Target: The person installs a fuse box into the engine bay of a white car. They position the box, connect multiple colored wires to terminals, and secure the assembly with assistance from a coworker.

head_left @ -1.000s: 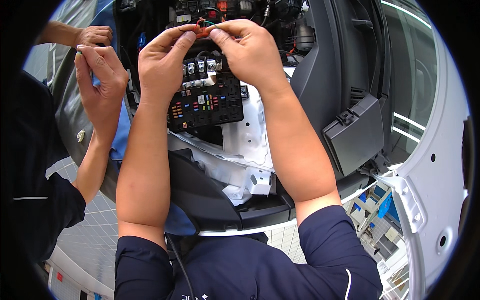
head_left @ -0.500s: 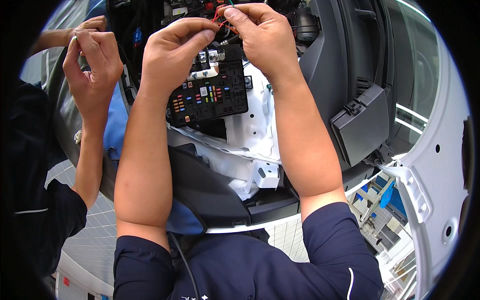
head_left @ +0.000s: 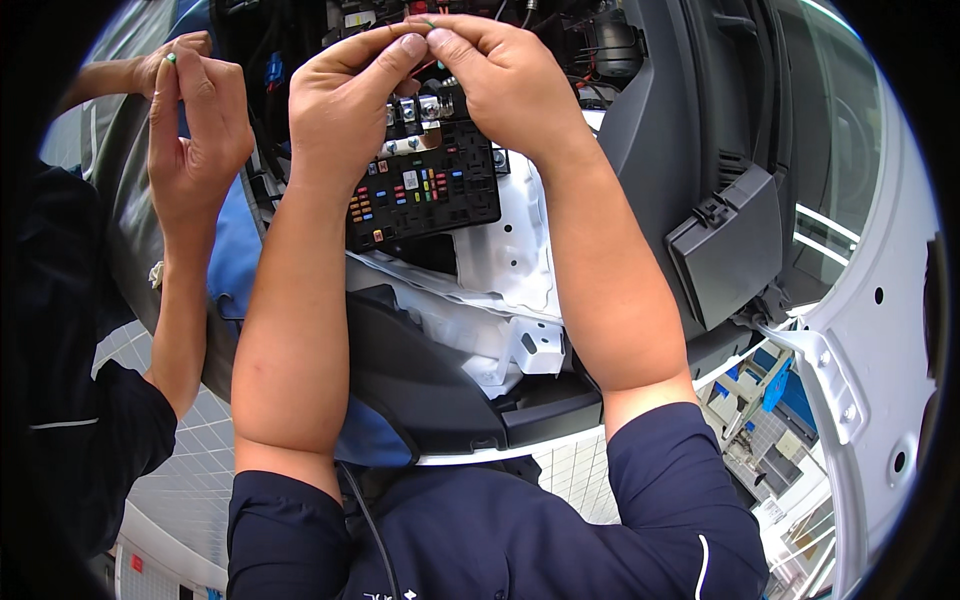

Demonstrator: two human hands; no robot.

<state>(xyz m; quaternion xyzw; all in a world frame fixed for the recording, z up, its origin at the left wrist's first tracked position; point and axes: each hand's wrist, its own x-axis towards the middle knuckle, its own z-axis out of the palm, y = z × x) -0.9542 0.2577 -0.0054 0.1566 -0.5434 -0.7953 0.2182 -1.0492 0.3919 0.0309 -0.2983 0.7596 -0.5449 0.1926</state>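
My left hand (head_left: 345, 105) and my right hand (head_left: 505, 90) meet at the top of the view, thumbs almost touching. Both are closed in a pinch on a thin green wire (head_left: 431, 25), of which only a short bit shows between the fingertips. Parts of red wire (head_left: 425, 68) show just below them; where they lead is hidden. Under my hands sits a black fuse box (head_left: 460, 205), uncovered, with several small coloured fuses and a metal terminal strip along its far side.
At the left, a co-worker's hand (head_left: 200, 120) pinches something small and green. A blue-grey cover (head_left: 230, 240) drapes the vehicle's edge. A dark rectangular lid (head_left: 725, 250) rests on the right beside the windscreen. White body metal (head_left: 515, 270) lies near the fuse box.
My right hand has moved left and slightly down, bringing the green wire to my left fingertips. Less red wire shows between my hands. The co-worker's hand has shifted slightly right.
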